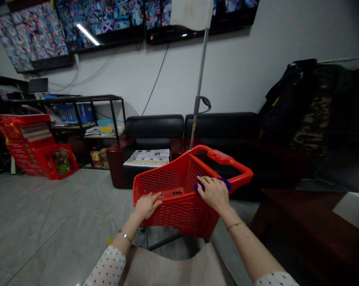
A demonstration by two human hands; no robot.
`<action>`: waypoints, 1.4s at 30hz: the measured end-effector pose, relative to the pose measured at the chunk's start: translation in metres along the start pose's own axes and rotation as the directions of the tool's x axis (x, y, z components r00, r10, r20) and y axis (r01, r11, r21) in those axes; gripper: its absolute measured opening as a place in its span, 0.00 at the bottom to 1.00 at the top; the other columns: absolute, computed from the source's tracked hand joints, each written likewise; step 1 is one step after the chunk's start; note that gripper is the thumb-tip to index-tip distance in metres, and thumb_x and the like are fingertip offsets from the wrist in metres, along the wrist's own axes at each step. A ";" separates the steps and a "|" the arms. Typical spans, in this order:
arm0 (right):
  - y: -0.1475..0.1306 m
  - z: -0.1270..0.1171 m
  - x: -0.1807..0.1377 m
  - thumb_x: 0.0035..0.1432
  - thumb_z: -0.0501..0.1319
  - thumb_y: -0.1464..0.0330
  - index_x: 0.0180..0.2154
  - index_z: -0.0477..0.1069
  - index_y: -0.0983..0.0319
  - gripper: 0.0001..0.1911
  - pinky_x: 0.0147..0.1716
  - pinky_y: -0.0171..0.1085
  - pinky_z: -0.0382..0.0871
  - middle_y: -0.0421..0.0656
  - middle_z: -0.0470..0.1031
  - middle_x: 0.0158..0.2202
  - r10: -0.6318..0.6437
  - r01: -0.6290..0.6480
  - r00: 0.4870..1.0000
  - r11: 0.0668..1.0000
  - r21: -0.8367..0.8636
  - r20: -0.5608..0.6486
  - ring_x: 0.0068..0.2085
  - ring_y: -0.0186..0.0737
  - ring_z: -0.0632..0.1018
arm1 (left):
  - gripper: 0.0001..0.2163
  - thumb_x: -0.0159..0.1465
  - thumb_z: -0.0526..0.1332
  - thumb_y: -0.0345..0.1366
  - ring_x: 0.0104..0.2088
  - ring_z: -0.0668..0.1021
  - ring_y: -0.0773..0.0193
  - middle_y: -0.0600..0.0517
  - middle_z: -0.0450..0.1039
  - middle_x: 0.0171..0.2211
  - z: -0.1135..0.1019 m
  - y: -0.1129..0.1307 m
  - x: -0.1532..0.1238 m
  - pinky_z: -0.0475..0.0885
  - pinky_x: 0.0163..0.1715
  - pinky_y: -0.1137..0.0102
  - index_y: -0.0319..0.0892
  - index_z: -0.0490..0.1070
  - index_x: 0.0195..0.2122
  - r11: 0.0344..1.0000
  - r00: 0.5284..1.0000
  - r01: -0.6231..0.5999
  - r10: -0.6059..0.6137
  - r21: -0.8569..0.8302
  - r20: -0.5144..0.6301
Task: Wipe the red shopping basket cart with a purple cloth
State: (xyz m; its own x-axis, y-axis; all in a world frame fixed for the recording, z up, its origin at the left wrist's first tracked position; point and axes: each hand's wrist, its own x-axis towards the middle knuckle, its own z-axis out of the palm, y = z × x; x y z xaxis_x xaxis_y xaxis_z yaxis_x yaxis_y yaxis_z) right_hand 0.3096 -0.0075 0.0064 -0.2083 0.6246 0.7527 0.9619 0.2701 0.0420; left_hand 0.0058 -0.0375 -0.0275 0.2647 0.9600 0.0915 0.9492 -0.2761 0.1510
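Note:
A red plastic shopping cart [179, 214] stands side-on in front of me, its handle [227, 159] at the right end. My left hand [148, 205] rests on the near rim towards the left end, fingers stretched out over the edge. Further right on the same rim, my right hand [213, 192] presses a purple cloth [225, 183] against the cart, its fingers curled over it. Part of the cloth is hidden beneath that hand. Inside the basket, the slotted floor shows.
Behind the cart are black sofas [155, 127] with newspapers [149, 157] on one seat. A pole with a grey grip [201, 105] rises behind the handle. At right stands a dark wooden table [301, 206]; red boxes [30, 147] are stacked at left.

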 end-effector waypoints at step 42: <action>0.076 0.000 0.009 0.60 0.56 0.67 0.33 0.80 0.59 0.13 0.48 0.43 0.58 0.46 0.79 0.44 0.143 -0.147 0.985 0.989 -0.027 -0.101 0.47 0.46 0.70 | 0.23 0.70 0.47 0.48 0.66 0.61 0.51 0.50 0.64 0.63 0.025 0.038 -0.014 0.61 0.62 0.52 0.48 0.62 0.63 0.998 0.969 0.033 -0.017 0.062 -0.246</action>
State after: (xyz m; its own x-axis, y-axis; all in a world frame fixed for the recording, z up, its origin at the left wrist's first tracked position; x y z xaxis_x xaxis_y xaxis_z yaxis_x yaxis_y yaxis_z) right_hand 0.3804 0.0187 0.0166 -0.0492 0.5799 0.8132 0.9864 0.1559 -0.0515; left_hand 0.0427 -0.0598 -0.0480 0.1987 0.9233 0.3287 0.9662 -0.2408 0.0925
